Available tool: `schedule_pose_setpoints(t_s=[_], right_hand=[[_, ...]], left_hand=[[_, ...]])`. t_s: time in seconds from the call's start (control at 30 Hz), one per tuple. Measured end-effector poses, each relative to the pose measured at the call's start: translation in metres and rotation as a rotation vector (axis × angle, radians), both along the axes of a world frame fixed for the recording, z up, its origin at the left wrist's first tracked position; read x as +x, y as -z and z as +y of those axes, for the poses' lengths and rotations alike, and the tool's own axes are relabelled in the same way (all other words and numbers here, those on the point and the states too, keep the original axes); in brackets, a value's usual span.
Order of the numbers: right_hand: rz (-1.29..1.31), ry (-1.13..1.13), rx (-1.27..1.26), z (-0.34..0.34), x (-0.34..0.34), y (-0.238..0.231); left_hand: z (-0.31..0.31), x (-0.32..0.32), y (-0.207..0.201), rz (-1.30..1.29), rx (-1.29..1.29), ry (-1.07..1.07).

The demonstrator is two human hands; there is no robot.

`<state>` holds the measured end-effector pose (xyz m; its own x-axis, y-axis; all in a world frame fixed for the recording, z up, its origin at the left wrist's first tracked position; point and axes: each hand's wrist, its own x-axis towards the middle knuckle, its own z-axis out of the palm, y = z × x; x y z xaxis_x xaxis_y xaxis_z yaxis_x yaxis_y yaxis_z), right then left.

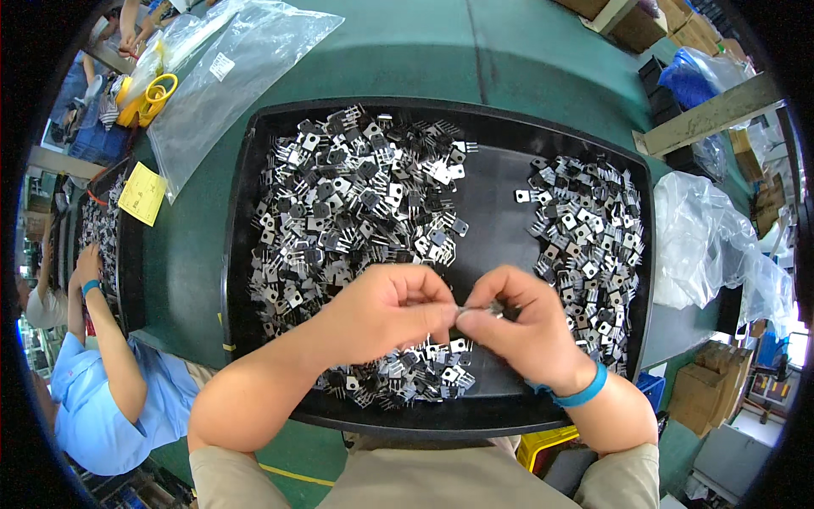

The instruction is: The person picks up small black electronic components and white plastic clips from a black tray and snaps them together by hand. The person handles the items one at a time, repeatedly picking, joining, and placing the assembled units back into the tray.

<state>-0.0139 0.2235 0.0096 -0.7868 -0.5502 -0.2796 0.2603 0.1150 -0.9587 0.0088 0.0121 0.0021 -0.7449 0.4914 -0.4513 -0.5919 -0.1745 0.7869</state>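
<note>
A black tray [479, 422] holds a large pile of three-legged transistors [339, 204] on its left side. A smaller transistor pile [589, 237] lies along the tray's right side. Above the tray's near middle, my left hand [390, 310] and my right hand [517, 318] meet with thumbs and fingers pinched. Between their fingertips is a small grey transistor [500, 310], mostly hidden by the fingers and slightly blurred. Both hands seem to grip it. A blue band [585, 388] circles my right wrist.
A clear plastic bag [246, 64], yellow-handled scissors [157, 95] and a yellow paper tag [142, 193] lie left of the tray. More crumpled plastic [699, 242] is at the right. A co-worker in blue [119, 399] works at another tray on the far left.
</note>
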Motion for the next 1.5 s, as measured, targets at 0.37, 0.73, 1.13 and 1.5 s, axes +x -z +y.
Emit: schedule_pose_setpoints(t_s=[0.37, 0.73, 1.13, 1.5], right_hand=[[0.664, -0.537, 0.503, 0.006, 0.001, 0.01], [0.425, -0.33, 0.327, 0.007, -0.01, -0.006], [0.455, 0.07, 0.186, -0.001, 0.001, -0.014], [0.473, 0.046, 0.204, 0.0, 0.002, -0.015]], left_hand=[[-0.002, -0.005, 0.002, -0.024, 0.141, -0.232], [-0.003, -0.004, 0.008, -0.018, 0.05, -0.244], [0.0, -0.003, 0.0, -0.068, 0.027, -0.181], [0.0, -0.002, -0.003, -0.027, 0.03, -0.136]])
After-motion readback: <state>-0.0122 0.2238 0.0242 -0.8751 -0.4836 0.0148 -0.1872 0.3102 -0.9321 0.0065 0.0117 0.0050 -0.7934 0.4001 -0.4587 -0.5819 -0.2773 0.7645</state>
